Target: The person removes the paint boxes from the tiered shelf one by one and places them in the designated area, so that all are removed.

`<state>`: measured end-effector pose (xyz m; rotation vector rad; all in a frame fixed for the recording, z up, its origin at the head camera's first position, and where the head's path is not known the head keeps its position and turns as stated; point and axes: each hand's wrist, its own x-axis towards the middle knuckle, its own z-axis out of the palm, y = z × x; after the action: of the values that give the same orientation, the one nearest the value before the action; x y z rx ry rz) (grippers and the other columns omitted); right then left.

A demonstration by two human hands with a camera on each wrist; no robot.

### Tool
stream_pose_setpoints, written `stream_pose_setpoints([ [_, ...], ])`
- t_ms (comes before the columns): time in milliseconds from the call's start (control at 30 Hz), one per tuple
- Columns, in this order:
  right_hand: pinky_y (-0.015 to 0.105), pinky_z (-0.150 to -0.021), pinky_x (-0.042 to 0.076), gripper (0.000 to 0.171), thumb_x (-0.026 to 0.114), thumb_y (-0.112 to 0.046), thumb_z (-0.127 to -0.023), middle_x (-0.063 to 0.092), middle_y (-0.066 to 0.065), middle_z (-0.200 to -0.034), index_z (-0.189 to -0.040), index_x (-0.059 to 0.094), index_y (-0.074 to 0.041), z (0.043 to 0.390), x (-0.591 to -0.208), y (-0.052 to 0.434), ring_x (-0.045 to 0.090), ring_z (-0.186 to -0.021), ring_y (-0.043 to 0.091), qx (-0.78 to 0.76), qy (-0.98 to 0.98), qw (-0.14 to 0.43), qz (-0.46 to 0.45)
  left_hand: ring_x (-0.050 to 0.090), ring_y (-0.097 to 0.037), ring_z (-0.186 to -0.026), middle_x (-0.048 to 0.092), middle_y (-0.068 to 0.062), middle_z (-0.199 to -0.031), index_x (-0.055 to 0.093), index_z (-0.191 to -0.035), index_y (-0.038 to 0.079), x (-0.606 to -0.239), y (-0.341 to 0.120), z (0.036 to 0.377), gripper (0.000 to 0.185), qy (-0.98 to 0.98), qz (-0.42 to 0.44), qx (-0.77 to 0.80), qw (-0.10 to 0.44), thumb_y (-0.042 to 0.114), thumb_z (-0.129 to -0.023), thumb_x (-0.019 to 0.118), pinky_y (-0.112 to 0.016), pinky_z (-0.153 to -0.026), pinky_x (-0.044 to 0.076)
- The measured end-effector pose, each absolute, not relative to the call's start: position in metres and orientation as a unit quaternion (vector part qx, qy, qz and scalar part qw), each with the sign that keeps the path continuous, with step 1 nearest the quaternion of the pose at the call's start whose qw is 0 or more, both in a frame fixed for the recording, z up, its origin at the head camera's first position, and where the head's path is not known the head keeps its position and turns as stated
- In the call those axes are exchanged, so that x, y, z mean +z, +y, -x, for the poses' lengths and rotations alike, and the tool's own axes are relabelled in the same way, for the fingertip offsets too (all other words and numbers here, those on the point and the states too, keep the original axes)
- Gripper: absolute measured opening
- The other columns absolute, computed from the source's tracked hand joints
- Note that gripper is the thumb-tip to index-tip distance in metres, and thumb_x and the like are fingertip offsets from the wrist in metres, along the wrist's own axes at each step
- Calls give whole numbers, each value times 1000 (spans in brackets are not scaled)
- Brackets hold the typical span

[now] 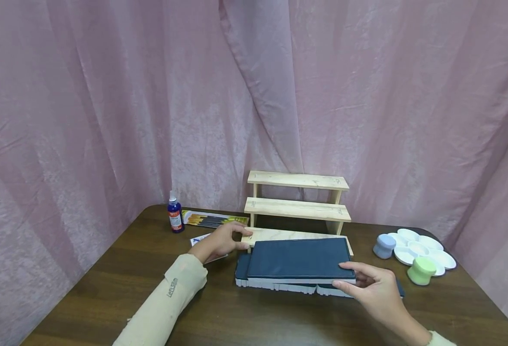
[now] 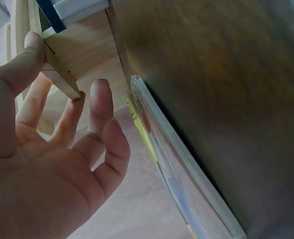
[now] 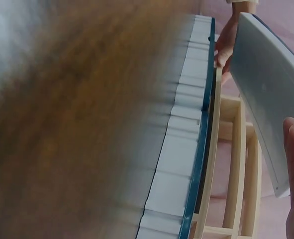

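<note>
A pale three-step wooden stand [image 1: 299, 207] stands at the back of the table. My left hand [image 1: 225, 239] pinches the left end of its lowest board [image 2: 62, 82], thumb on top and fingertips underneath in the left wrist view. In my right hand [image 1: 377, 288], a flat dark blue case [image 1: 301, 257] with a white edge is held by its right end. It tilts in front of the lowest step; its pale underside [image 3: 266, 94] shows in the right wrist view. Beneath it, more blue-topped white cases [image 1: 294, 289] lie in a row along the stand's front.
To the left are a blue bottle [image 1: 176, 216], a pack of paintbrushes [image 1: 210, 220] and a white packet [image 1: 198, 239] partly behind my left hand. A white flower-shaped palette [image 1: 418, 248], a blue sponge [image 1: 384, 246] and a green sponge [image 1: 421, 270] lie at the right.
</note>
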<state>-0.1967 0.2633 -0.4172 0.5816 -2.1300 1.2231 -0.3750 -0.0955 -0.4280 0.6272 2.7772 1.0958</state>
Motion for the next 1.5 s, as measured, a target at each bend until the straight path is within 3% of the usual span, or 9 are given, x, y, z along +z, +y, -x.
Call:
stream_pose_setpoints([
  [433, 20, -43, 38, 42, 88, 9, -62, 39, 2, -58, -98, 76, -6, 179, -427, 259, 38, -50, 1, 464, -805, 292, -228, 43, -35, -135, 55, -8, -140, 75, -118, 19, -427, -94, 376, 36, 915, -209, 345, 35, 21, -83, 82, -52, -112, 31],
  [533, 21, -42, 38, 40, 89, 4, -64, 52, -3, -62, -100, 76, -8, 175, -427, 257, 39, -50, 0, 463, -813, 276, -218, 43, -35, -135, 55, -8, -140, 75, -118, 19, -426, -94, 375, 35, 915, -207, 345, 35, 21, -83, 82, -52, -112, 31],
  [700, 20, -41, 38, 39, 89, 3, -65, 58, -9, -66, -100, 76, -6, 172, -429, 255, 40, -51, -2, 471, -811, 259, -231, 41, -35, -136, 54, -7, -141, 74, -118, 19, -427, -94, 375, 36, 915, -201, 349, 40, 21, -83, 81, -52, -113, 30],
  [900, 21, -43, 42, 38, 88, 5, -66, 70, -4, -77, -100, 76, -6, 169, -431, 251, 46, -52, 0, 486, -798, 249, -254, 43, -34, -136, 55, -7, -140, 74, -119, 19, -427, -95, 375, 36, 919, -209, 333, 33, 22, -83, 82, -51, -112, 32],
  [1133, 17, -41, 37, 37, 88, 3, -67, 43, -2, -56, -100, 75, -8, 162, -427, 248, 38, -51, -2, 484, -794, 239, -279, 41, -35, -137, 53, -7, -142, 74, -120, 19, -427, -95, 374, 37, 918, -207, 335, 38, 22, -84, 81, -51, -112, 32],
  [1267, 16, -42, 39, 38, 88, 2, -67, 46, 0, -55, -100, 76, -11, 160, -426, 247, 40, -51, -4, 485, -795, 231, -281, 39, -34, -139, 52, -6, -144, 73, -120, 20, -426, -94, 374, 37, 918, -199, 341, 42, 22, -84, 81, -51, -113, 30],
  [1500, 16, -40, 36, 39, 87, 6, -67, 43, 3, -55, -102, 75, -6, 161, -429, 245, 38, -50, -1, 489, -779, 232, -318, 40, -34, -138, 53, -7, -143, 73, -120, 20, -425, -94, 373, 37, 919, -201, 338, 38, 23, -84, 80, -51, -113, 31],
])
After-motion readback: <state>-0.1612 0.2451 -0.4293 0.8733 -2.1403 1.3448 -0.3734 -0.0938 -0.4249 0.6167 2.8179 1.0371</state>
